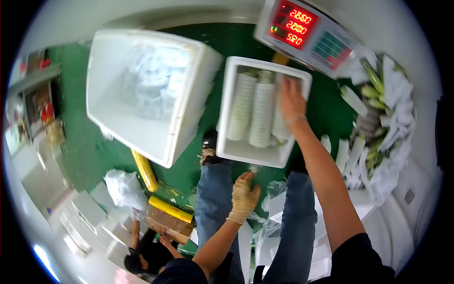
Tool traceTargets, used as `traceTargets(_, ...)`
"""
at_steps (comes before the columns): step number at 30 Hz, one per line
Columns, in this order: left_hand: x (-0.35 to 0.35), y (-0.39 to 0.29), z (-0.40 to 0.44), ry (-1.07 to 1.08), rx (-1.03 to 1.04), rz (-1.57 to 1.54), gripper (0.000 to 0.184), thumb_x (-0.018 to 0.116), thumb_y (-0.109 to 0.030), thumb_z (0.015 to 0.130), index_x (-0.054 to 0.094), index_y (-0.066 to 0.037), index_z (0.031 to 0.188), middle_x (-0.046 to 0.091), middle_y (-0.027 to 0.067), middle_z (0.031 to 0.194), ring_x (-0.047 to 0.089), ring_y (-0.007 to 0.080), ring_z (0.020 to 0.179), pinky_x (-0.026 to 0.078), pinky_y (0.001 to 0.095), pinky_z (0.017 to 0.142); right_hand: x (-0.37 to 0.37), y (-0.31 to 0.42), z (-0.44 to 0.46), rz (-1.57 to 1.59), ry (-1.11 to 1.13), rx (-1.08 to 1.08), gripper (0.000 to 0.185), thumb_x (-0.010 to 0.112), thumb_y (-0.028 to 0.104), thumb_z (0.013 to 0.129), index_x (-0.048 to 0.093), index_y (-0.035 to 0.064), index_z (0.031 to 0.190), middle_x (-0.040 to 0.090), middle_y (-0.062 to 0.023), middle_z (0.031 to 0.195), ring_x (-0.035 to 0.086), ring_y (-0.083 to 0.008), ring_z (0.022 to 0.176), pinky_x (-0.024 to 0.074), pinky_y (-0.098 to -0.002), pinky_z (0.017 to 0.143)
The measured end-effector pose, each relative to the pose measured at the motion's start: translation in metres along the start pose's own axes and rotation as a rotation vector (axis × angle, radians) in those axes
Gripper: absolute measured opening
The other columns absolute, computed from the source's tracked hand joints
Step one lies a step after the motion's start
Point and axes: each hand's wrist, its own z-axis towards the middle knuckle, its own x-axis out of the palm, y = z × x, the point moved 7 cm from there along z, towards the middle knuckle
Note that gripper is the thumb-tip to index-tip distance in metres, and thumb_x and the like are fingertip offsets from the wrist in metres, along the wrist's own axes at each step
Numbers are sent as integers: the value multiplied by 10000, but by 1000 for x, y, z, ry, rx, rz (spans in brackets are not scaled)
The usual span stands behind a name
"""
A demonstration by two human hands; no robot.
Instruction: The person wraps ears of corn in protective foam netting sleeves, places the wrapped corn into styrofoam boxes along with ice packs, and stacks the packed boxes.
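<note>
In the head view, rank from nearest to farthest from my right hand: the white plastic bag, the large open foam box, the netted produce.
From the right hand:
1. Netted produce: inside the small foam box, right by the hand.
2. Large open foam box: left of the small one.
3. White plastic bag: farther off, lower left.

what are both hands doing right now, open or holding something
Left hand: gloved, loosely open, nothing seen in it.
Right hand: at a netted vegetable in the white box; blurred, so its grip cannot be told.
</note>
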Motion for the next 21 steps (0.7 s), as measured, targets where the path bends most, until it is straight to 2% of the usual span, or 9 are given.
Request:
traceTargets(2,4,11,1,17,-109,-77,380,715,-100,700,591,-56,1056,596,106,1080,571,287,990,475,351,835,-9,6,-5,-12,-238,-106,381,511,95,873,438,72,1246,473,-149,1215,545,-340,1035,541,-396,750)
traceTargets(6,-21,30,4,136,-258,-154,354,713,-122,706,608,-55,1038,616,111,1068,580,279,1003,473,347,854,-67,69,-5,-128,-312,-80,417,548,61,849,432,43,1249,465,-170,1223,505,-347,1074,455,-404,867)
traceTargets(8,-35,46,11,105,-286,-224,335,711,-126,714,610,-52,1024,623,114,1055,586,280,995,477,348,854,-101,146,-4,220,-333,-291,479,609,83,798,439,26,1242,484,-183,1187,502,-356,1058,436,-403,874)
traceTargets(10,-51,59,11,109,-305,-279,316,709,-130,721,613,-49,1011,630,116,1042,592,282,988,480,350,855,-97,245,18,539,-1,-394,447,618,86,786,451,2,1192,492,-189,1144,496,-362,1040,426,-412,879)
traceTargets(11,-59,63,16,131,-374,-310,316,709,-125,731,606,-34,1016,633,118,1050,603,269,986,487,338,845,-93,292,36,544,-71,-500,429,619,84,779,454,-16,1162,497,-195,1116,498,-366,1037,433,-406,881)
traceTargets(14,-55,82,17,122,-475,-469,298,698,-158,752,608,-45,1013,643,88,1046,619,254,959,497,335,825,11,361,122,123,197,-190,502,634,187,776,446,-48,1179,496,-217,1164,504,-330,1093,423,-366,936)
traceTargets(16,-44,96,9,40,-529,-627,275,689,-204,768,617,-73,998,659,56,1023,628,248,932,501,342,813,90,351,165,43,432,165,717,693,422,724,432,-23,1223,469,-202,1266,470,-297,1171,401,-369,958)
traceTargets(19,-84,101,19,264,-631,-585,258,689,-198,777,617,-77,993,666,66,1015,636,251,936,509,347,793,120,347,174,178,130,507,843,734,527,642,440,4,1235,488,-205,1251,483,-330,1152,386,-408,967)
traceTargets(21,-88,112,19,264,-655,-578,254,686,-197,782,617,-74,994,670,72,1010,642,253,924,511,346,789,132,338,165,198,55,529,908,749,589,580,457,38,1239,502,-215,1237,482,-368,1142,378,-428,968)
